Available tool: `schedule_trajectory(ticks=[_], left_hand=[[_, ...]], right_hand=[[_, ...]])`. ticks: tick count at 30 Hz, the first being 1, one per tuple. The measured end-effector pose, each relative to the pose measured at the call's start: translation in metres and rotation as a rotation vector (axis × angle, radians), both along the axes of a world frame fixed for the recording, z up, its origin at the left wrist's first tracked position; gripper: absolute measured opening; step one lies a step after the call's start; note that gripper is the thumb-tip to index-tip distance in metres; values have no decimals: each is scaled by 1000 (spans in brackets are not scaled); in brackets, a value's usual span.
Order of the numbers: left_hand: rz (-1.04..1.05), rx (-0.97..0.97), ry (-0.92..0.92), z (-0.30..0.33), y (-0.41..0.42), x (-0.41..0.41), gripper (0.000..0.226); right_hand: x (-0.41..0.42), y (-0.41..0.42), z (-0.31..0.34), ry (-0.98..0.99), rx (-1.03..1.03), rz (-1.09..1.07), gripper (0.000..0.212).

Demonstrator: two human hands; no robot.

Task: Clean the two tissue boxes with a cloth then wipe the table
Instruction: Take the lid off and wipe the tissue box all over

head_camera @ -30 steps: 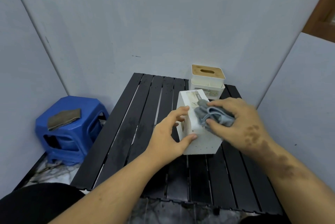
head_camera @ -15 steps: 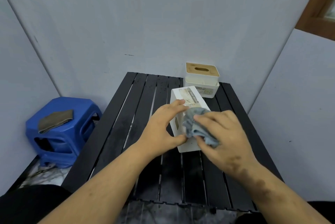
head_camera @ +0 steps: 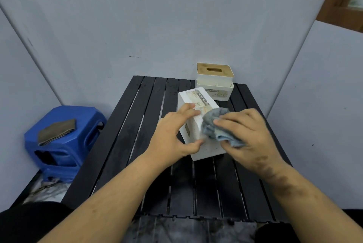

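Black slats of the table (head_camera: 149, 164) stretch under both hands, with the white tissue box (head_camera: 204, 144) lying between them and the wood-lidded tissue box (head_camera: 215, 77) standing just beyond. The left hand (head_camera: 172, 136) clasps the near box, fingers and thumb curled around it. The right hand (head_camera: 249, 134) presses the bunched grey cloth (head_camera: 214, 124) to its top, so the first box seems mid-clean; next probably comes turning it to reach unwiped faces.
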State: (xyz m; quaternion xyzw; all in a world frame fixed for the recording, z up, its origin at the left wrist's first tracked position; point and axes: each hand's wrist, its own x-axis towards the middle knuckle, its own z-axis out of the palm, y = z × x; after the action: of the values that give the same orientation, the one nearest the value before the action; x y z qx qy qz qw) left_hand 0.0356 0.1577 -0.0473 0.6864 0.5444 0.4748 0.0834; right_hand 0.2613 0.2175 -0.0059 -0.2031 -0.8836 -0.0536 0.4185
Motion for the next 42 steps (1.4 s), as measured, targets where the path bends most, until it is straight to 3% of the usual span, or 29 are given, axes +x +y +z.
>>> schedule_trajectory(ticks=[3,8,13,17,21,26,30,37,42], left_hand=[[-7,0,-14,0,0,3,79],[1,-5,-6,0,2,3,78],[5,-31,-33,2,-3,6,76],[-5,-43,-86,3,-2,5,75],[-2,-59,-84,3,-2,4,75],[-3,-72,-115,2,-2,5,77],[-8,-82,-141,0,-2,4,76],[24,-32,-57,0,1,5,77],[90,6,93,3,1,5,74]], right_hand=[[2,0,-2,77,0,-62,35],[-21,-16,-7,-3,33,6,32],[5,10,13,110,-258,-74,39],[-15,3,27,-70,-278,-51,40],[-5,14,45,-83,-455,-77,30],[-42,39,82,-387,-539,-133,9],[-84,75,98,-499,-548,-155,29],[-120,98,99,-622,-485,24,38],[-80,95,106,-500,-693,39,35]])
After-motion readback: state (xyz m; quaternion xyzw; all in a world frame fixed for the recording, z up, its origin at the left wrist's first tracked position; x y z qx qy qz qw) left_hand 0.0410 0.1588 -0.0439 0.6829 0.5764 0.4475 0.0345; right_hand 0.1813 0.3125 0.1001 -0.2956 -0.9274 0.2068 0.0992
